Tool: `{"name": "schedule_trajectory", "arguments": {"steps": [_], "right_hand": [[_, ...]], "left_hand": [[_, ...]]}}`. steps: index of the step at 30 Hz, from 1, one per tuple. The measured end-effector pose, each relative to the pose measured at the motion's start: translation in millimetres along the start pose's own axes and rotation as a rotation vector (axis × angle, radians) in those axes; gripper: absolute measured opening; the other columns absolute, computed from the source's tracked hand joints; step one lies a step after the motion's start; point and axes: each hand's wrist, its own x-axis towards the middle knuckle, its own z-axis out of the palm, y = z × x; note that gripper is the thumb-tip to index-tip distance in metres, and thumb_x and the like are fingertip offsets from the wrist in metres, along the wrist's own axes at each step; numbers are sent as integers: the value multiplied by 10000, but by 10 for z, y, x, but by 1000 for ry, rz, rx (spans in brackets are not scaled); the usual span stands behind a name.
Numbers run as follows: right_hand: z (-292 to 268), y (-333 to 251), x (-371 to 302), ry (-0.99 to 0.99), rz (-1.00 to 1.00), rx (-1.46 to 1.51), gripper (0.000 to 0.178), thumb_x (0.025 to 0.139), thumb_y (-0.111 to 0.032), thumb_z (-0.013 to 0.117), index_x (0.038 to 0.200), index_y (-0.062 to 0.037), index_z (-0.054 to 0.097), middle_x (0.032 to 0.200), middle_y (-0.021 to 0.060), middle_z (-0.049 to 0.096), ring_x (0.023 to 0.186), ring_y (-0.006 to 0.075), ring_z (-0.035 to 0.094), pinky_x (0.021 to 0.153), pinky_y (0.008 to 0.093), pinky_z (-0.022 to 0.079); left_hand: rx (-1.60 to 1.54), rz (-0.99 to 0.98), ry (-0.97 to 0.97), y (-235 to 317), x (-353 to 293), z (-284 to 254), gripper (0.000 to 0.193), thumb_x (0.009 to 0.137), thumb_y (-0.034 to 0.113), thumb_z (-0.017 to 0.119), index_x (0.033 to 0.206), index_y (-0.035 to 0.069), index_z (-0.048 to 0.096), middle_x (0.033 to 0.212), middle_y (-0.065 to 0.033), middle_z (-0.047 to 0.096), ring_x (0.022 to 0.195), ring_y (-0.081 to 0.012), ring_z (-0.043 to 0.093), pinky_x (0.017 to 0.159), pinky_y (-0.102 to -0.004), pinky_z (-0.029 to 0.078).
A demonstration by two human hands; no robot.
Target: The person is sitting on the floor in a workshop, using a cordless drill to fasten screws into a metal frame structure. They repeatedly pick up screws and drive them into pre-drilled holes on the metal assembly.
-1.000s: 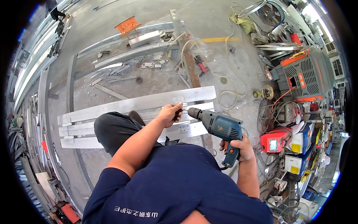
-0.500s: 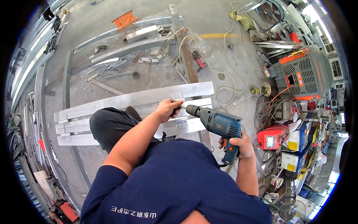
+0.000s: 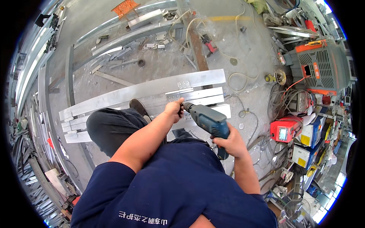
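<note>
My right hand (image 3: 232,142) is wrapped round the rear handle of a blue power drill (image 3: 210,120). The drill's chuck points up and left, away from my body. At its front end my left hand (image 3: 173,110) is closed, with the fingertips right by the chuck; what they pinch is too small and hidden to name. Beneath both hands lie long silvery metal beams (image 3: 148,86), side by side and running left to right. A small plate with holes (image 3: 184,84) sits on the farthest beam.
A rusty steel bar (image 3: 197,47) extends away beyond the beams. Hoses and cables trail over the floor on the right, beside a red machine with a screen (image 3: 283,132) and a grey-orange machine (image 3: 317,68). Metal offcuts (image 3: 114,60) lie farther off; my shoe (image 3: 139,106) is beside the beams.
The drill has swung to point more away from me, and its chuck has come up to my left hand's fingers. My right hand has moved left with it. The view has shifted slightly.
</note>
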Motion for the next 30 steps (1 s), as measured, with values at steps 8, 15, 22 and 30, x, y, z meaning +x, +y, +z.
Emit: {"name": "schedule_trajectory", "arguments": {"steps": [8,15,22,30], "right_hand": [[522,159,586,-23,112,-640,702,737,-214,707,1366,-21,463,950,280,672,934,442,653,839,446,516],[767,537,1038,-98,64,-956,832,721,-228,736,1427,24,374,798,249,671,715,412,673,685,478,545],[806,661,1385,-109,23,-1000,824,698,-191,742,1405,49,391,754,225,668,692,398,675,676,461,551],[818,650,1465,-131,9,-976,814,690,-168,736,1394,56,395,771,224,670,688,392,675,662,456,552]], "left_hand": [[-1,-93,148,-541,1389,-421,219,975,250,527,911,64,622,774,-79,663,661,-226,660,552,-415,524],[-128,-225,78,-539,1502,-267,249,955,240,538,880,33,654,770,-94,655,628,-232,635,603,-395,544],[-162,-188,48,-457,1716,-306,194,927,217,573,901,61,686,773,-65,652,646,-199,624,617,-368,532],[-187,-195,49,-477,1764,-366,202,926,235,575,877,64,669,770,-84,638,656,-227,616,624,-393,531]]}}
